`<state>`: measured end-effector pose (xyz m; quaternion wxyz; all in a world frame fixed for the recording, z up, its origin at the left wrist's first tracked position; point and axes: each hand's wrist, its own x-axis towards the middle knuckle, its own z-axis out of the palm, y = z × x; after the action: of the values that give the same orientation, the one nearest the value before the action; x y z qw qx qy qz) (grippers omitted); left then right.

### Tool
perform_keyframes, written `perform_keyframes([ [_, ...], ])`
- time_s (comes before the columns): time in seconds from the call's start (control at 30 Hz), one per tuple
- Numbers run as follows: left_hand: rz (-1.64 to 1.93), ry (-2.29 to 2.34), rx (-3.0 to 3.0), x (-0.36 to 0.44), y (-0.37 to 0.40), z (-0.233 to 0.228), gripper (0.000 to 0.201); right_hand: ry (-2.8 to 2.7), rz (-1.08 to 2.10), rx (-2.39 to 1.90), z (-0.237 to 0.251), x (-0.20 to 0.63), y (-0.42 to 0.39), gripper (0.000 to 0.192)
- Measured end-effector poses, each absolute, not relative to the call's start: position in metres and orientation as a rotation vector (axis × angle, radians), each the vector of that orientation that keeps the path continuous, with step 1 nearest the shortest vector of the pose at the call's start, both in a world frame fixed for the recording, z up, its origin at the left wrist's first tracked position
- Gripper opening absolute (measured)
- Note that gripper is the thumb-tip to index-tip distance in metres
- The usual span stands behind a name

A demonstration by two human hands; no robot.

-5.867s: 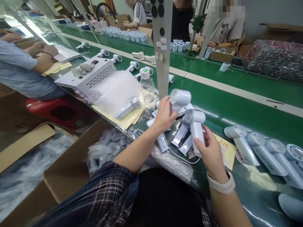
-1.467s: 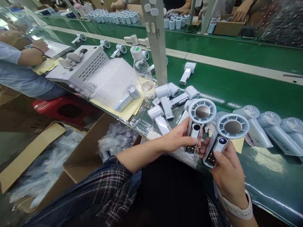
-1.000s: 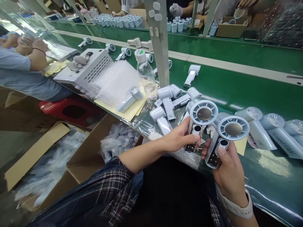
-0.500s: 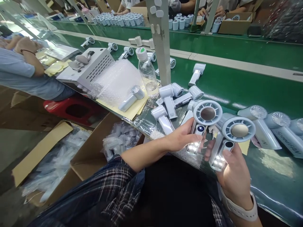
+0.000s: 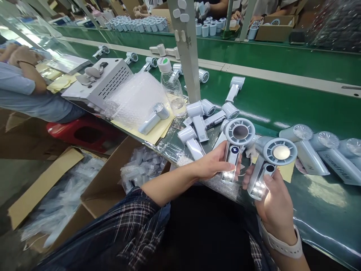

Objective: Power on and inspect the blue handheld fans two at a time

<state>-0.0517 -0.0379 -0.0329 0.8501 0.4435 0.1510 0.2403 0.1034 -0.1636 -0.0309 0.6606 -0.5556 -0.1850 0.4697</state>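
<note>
My left hand (image 5: 216, 163) is closed round the handle of a light-blue handheld fan (image 5: 240, 131), its thumb on the lower front. A small round display with digits glows on that fan, and its handle shines with light. In my right hand (image 5: 275, 199) is a second handheld fan (image 5: 280, 152), also lit at the handle, its round display dark. Both fans are upright with their round heads facing me, close side by side. Left of them lies a pile of similar fans (image 5: 199, 126). On the right rest several more fans (image 5: 313, 156), one printed with lettering.
A clear bottle (image 5: 173, 92) stands by a metal post (image 5: 186, 52). Bubble wrap (image 5: 135, 98) and a fan (image 5: 153, 118) lie on yellow paper left of it. More fans lie along the green conveyor (image 5: 270, 90). A cardboard box (image 5: 113, 177) sits below. Co-workers are across and at left.
The view has shifted slightly, so most things sit a little further left. Both fans stay in my hands; the left thumb sits lower on its handle.
</note>
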Motion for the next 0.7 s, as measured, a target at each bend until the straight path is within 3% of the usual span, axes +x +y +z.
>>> perform_keyframes([
  [0.23, 0.466, 0.354, 1.049, -0.0546, -0.0365, -0.0297, 0.063, -0.407, 1.088, -1.225, -0.0341, 0.1044, -0.163, 0.041],
  [0.7, 0.461, 0.39, 1.089, -0.0557, -0.036, -0.0273, 0.064, -0.434, 1.058, -1.219, -0.0333, 0.1044, -0.1641, 0.032],
])
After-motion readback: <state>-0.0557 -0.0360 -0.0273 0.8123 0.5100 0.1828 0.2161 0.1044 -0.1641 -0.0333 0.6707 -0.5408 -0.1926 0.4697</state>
